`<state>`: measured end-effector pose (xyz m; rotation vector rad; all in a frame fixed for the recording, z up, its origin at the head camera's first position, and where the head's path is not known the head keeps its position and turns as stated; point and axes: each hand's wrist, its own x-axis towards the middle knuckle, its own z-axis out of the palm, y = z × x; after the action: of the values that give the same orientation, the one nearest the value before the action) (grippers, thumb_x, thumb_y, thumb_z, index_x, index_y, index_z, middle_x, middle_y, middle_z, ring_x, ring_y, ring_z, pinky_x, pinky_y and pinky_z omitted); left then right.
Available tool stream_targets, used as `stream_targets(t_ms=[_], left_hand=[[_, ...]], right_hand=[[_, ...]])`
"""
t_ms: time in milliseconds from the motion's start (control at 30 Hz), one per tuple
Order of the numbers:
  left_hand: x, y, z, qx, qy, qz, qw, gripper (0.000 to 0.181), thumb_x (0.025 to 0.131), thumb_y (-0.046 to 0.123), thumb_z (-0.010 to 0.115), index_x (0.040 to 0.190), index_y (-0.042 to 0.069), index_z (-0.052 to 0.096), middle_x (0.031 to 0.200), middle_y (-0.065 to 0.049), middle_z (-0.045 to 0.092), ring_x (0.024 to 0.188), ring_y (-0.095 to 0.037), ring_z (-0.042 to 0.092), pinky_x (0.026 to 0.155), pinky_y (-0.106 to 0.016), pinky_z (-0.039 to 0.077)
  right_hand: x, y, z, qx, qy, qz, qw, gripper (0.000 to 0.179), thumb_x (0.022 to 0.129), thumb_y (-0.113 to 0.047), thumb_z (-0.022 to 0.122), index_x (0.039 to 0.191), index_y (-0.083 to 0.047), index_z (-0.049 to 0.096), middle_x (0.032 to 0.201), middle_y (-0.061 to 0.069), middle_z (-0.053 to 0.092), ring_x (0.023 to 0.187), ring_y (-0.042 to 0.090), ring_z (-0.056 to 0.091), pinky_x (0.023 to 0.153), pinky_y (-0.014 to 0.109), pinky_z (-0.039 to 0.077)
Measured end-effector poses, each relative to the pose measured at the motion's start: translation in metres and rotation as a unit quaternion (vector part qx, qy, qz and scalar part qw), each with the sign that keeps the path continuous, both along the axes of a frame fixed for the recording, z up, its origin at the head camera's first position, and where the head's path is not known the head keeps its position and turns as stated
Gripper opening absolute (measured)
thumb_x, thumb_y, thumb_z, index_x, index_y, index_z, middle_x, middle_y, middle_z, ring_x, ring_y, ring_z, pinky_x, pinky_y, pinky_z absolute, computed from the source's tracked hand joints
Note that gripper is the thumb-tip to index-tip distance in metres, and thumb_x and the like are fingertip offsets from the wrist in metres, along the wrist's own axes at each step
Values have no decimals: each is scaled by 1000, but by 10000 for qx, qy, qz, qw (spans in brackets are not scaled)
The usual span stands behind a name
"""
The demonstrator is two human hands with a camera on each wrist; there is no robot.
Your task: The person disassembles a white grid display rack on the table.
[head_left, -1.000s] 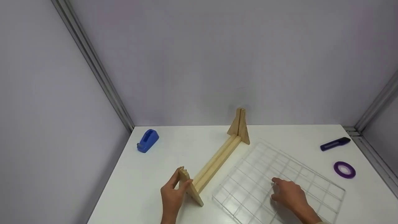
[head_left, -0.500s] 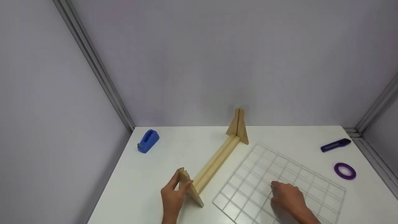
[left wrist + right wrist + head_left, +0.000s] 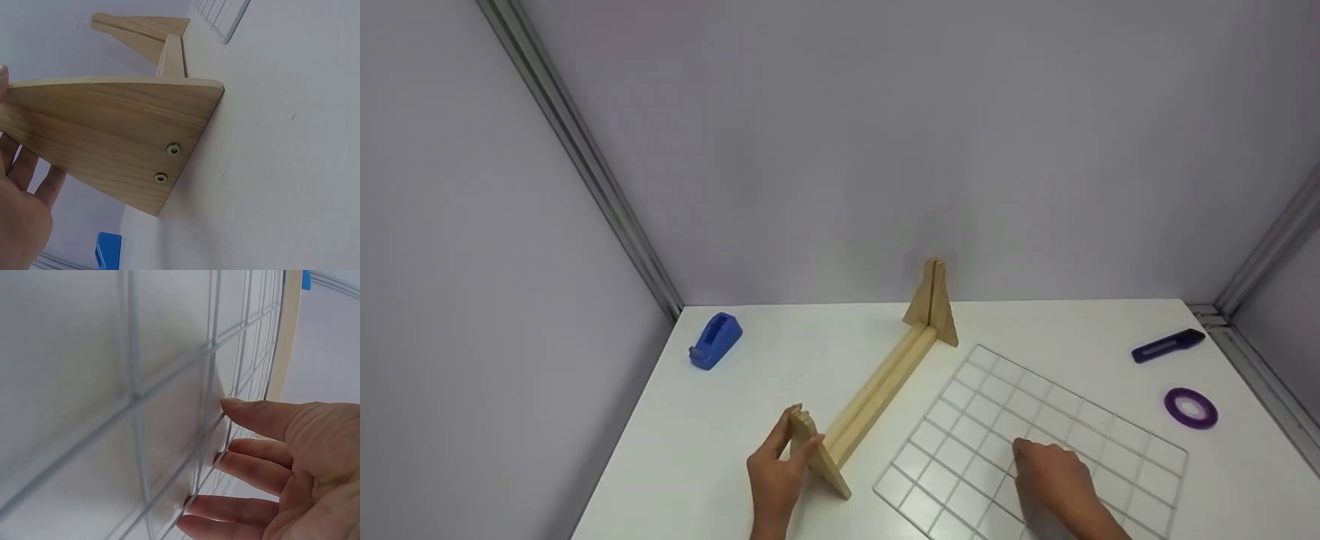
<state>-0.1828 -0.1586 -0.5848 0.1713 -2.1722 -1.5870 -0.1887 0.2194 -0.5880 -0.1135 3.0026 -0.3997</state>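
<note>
Left Hand Clamped on the Stand, Right Hand Spread at the Grid

Here's the left hand [image 3: 775, 474], thumb and fingers clamped on the near end panel [image 3: 107, 129] of a pale wooden stand [image 3: 877, 401], right up at its narrow top! Thumb along one sloping edge, fingers at the opposite one, and below them two round metal bolts [image 3: 174, 149] sit low on the outer face. The rest of the stand lies beyond that grip: a long grooved wooden rail [image 3: 885, 394] runs away across the white table [image 3: 780, 375] to the slotted far end panel [image 3: 931, 300], standing upright.

Over to the right hand [image 3: 1057, 474]! Thumb and fingers are apart, tips at the bars of a rectangular white wire grid [image 3: 976, 452] that lies on the table just beside the stand. Its wires spread out on all sides of those fingertips.

Wide left, a blue tape dispenser [image 3: 715, 341]; far right, a purple ring [image 3: 1191, 409] near a dark purple stick-shaped tool [image 3: 1168, 346].
</note>
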Motion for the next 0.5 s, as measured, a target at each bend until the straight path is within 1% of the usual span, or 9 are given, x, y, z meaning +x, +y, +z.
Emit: stream_targets(t_ms=[33,67,167,267,300,367,433,500], left_hand=[[0,0,0,20,-3,-16,10000,71,79,35,87,137,2,62,133,-7,68,128,-26,63,107,-46,50],[0,-1,0,17,-11,-15,10000,71,79,35,87,136,1,62,133,-7,68,128,-26,63,107,-46,50],[0,-2,-1,-38,-105,26,9999,70,79,36,87,135,1,63,131,-6,70,126,-27,65,107,-48,50],[0,-4,-3,-67,-210,-28,9998,69,79,36,88,135,4,64,131,-4,70,126,-25,65,107,-47,51],[-1,-5,-4,-92,-218,-102,9997,69,79,36,87,136,6,64,132,-3,70,126,-24,65,108,-45,50],[-2,-8,-6,-161,-154,-328,9992,70,79,35,88,138,9,63,134,0,69,128,-22,63,109,-43,49],[-4,-11,-8,-286,-59,-642,9975,72,78,31,88,141,12,60,138,1,66,131,-21,61,111,-42,48],[-6,-15,-9,-501,-52,-995,9938,80,77,29,89,147,19,54,141,2,64,135,-21,58,113,-45,45]], right_hand=[[1,0,-1,-33,17,-43,10000,29,83,-6,75,112,-7,70,81,7,74,63,24,68,49,40,54],[2,0,-2,-74,11,-107,9999,25,83,-9,75,108,-9,70,80,6,74,62,23,67,49,40,53],[7,1,-5,-249,29,-268,9993,28,85,-16,75,112,-10,70,83,6,76,60,19,65,49,40,53],[9,4,-5,-388,39,-407,9984,40,87,-26,75,124,-12,69,89,8,77,63,18,66,54,43,54],[9,6,-4,-427,23,-408,9983,46,88,-28,76,130,-13,67,94,9,78,66,18,67,56,44,55],[8,10,-2,-528,-73,-390,9978,51,89,-34,75,134,-15,65,96,11,77,69,19,66,58,45,54],[8,14,1,-674,-236,-327,9969,54,91,-40,73,138,-16,62,104,13,76,75,20,66,61,45,54],[9,18,4,-854,-345,-264,9954,58,93,-45,71,142,-16,59,115,16,74,83,24,69,64,47,56]])
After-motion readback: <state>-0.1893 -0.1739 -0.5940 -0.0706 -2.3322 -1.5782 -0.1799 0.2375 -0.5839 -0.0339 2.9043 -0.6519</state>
